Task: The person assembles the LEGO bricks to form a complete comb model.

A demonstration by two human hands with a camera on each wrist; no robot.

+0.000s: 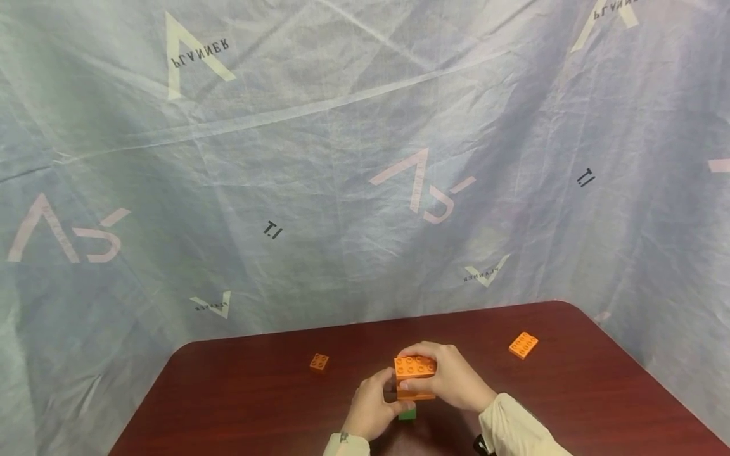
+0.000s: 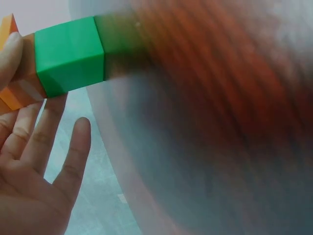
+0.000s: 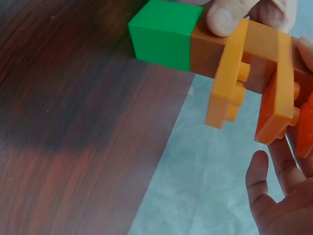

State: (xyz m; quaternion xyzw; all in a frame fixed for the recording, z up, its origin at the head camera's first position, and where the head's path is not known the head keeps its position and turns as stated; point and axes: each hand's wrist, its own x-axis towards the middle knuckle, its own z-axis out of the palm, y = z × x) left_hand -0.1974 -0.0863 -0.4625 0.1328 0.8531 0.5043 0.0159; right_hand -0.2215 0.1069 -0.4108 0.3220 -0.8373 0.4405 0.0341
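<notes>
A tower of toy bricks stands upright on the table in the head view, a green block (image 1: 407, 415) at its foot. In the right wrist view brown bricks (image 3: 208, 51) rise from the green block, with orange studded plates (image 3: 229, 78) jutting out sideways between them. My left hand (image 1: 369, 408) grips the tower just above the green block, its thumb on the lowest brown brick and little finger held away. Higher up, my right hand (image 1: 456, 380) holds the tower's top, fingers and thumb around the uppermost orange studded plate (image 1: 415, 366).
On the dark red table (image 1: 239, 392), a small brown brick (image 1: 319, 362) lies to the left of the hands. An orange studded plate (image 1: 523, 345) lies toward the far right corner. A grey printed cloth (image 1: 319, 190) hangs behind the table.
</notes>
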